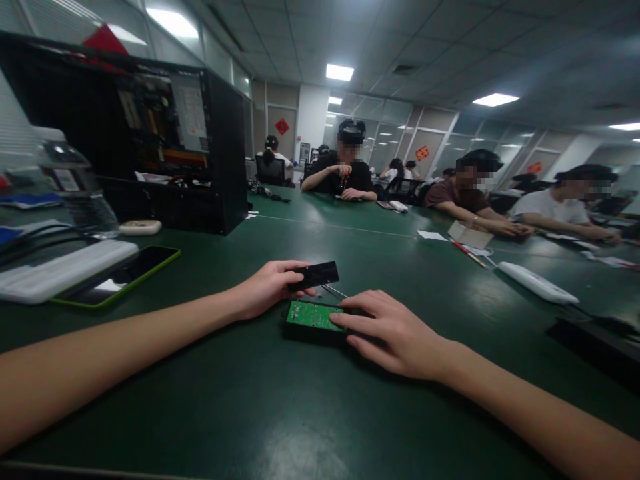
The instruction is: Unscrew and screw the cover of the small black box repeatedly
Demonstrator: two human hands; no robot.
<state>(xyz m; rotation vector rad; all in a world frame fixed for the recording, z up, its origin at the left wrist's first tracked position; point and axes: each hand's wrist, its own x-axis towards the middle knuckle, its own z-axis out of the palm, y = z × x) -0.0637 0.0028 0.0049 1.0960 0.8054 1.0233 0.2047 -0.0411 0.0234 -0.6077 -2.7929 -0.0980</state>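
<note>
My left hand [273,288] pinches a flat black cover [320,274] between thumb and fingers, held just above the table. Below and slightly right of it, a shallow black case with a green circuit board [315,316] lies board side up. My right hand [395,333] grips the case's right end, one fingertip resting on the board and the thumb at the near side. Behind the case, partly hidden by my right hand, a thin metal rod [336,292] shows; its kind I cannot make out.
On the left stand an opened black computer case [230,147] and a plastic bottle [75,180]. A phone [135,273] lies beside a white power strip [70,267]. Another white device [537,283] lies at right, near a red pencil [469,254]. Several people sit across the table [310,413].
</note>
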